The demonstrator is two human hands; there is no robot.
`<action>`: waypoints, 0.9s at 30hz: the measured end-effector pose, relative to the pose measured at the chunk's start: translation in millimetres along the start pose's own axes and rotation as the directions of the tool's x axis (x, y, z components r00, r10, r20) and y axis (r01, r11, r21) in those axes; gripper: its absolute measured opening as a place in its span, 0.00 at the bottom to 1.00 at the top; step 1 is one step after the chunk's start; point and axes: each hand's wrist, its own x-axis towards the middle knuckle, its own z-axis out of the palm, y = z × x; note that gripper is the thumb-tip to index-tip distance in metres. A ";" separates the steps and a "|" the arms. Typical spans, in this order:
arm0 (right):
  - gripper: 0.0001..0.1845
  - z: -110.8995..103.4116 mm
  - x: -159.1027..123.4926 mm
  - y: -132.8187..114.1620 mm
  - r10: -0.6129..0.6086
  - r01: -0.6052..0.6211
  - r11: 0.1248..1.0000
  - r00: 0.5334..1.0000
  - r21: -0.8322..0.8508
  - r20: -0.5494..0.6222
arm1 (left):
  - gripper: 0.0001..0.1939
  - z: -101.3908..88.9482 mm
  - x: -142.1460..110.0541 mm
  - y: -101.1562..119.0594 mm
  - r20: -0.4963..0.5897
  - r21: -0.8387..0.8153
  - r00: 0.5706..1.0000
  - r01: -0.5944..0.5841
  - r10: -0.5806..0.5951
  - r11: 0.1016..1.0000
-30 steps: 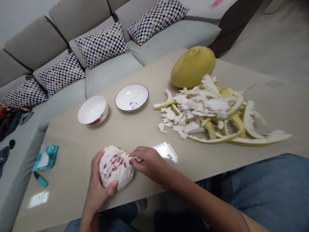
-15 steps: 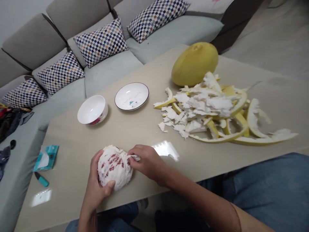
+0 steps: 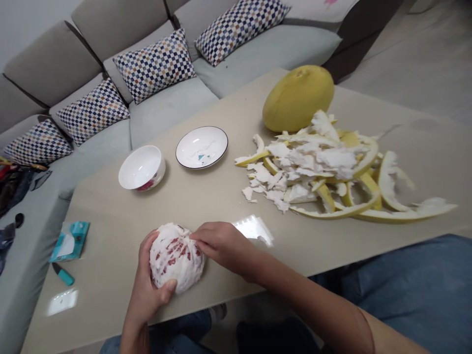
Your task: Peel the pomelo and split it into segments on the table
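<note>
A peeled pomelo [image 3: 176,263] rests near the table's front edge, still coated in white pith with red flesh showing through in patches. My left hand [image 3: 149,287] is curled around its left side, thumb on the near face and fingers behind. At the upper right of the fruit, my right hand [image 3: 221,245] pinches the white pith [image 3: 186,236] between thumb and fingers; the fingertips partly hide it.
Right of centre lies a pile of peel and pith scraps [image 3: 313,160], with a whole pomelo [image 3: 298,98] behind it. A white bowl [image 3: 142,169] and a plate [image 3: 202,147] stand farther back. A tissue pack [image 3: 79,233] and a teal-handled knife [image 3: 64,276] lie left.
My right hand has shifted slightly left, its fingertips now against the fruit. The loose pith strip that showed in its fingers is no longer visible. My left hand keeps its hold.
</note>
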 end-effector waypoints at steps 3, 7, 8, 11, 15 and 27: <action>0.07 4.4 1.8 1.4 -0.040 0.042 0.993 0.999 -0.112 0.020 | 0.47 -1.5 -0.3 0.1 0.015 0.028 1.000 -0.011 0.011 1.000; 0.08 10.3 4.1 3.3 0.004 -0.008 0.993 0.999 -0.119 -0.036 | 0.47 -2.6 1.5 -0.2 0.027 0.026 1.000 -0.010 0.009 1.000; 0.08 11.7 5.0 4.6 0.010 -0.015 0.995 0.999 -0.102 -0.050 | 0.47 -2.6 2.1 -0.1 0.026 0.021 1.000 -0.009 0.009 1.000; 0.09 12.5 8.8 11.1 0.015 -0.022 0.997 0.995 -0.068 -0.097 | 0.46 -2.6 2.6 0.6 0.033 0.019 0.999 -0.020 0.019 1.000; 0.09 0.5 13.9 21.0 0.083 -0.091 0.995 0.978 -0.034 -0.190 | 0.46 -2.7 -0.1 1.8 0.046 0.073 0.997 -0.063 0.059 0.995; 0.19 -59.5 -10.4 12.7 0.178 -0.213 0.971 0.947 -0.109 -0.268 | 0.48 -2.1 -0.5 -4.6 0.016 -0.047 1.000 -0.002 0.003 0.999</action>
